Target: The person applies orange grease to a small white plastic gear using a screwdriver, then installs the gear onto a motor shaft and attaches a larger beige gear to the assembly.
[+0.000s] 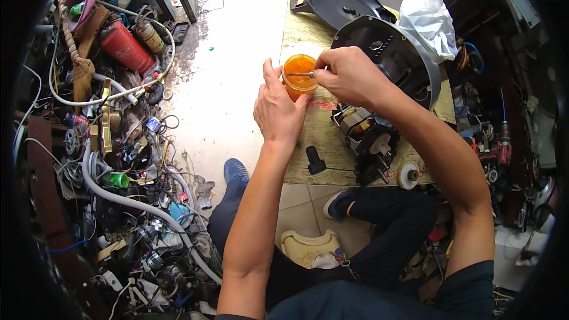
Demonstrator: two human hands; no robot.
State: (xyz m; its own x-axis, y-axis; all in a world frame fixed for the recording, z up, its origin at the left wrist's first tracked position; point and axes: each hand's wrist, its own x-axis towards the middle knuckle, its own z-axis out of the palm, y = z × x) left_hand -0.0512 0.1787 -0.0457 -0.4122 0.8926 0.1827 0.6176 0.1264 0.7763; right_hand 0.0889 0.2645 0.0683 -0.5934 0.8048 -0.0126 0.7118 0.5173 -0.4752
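Observation:
My left hand [280, 106] is wrapped round a clear jar of orange grease [299, 86], tilted over the table's left edge. In my right hand [349, 77] a thin metal tool, seemingly a screwdriver [301, 74], is pinched, its shaft reaching into the jar's mouth. The tip is hard to make out against the orange. Below my right forearm lies an electric motor [363, 130] with copper windings and a dark gear housing. A white gear wheel [408, 175] rests by the table's near edge, and a black plastic piece [315, 160] lies left of the motor.
The wooden table [302, 133] also bears a black housing shell [409, 47], a black round cover [338, 3] and a white plastic bag [427, 21]. Heaped scrap, cables and a red cylinder [126, 47] crowd the floor at left. A cream stool [308, 246] stands between my legs.

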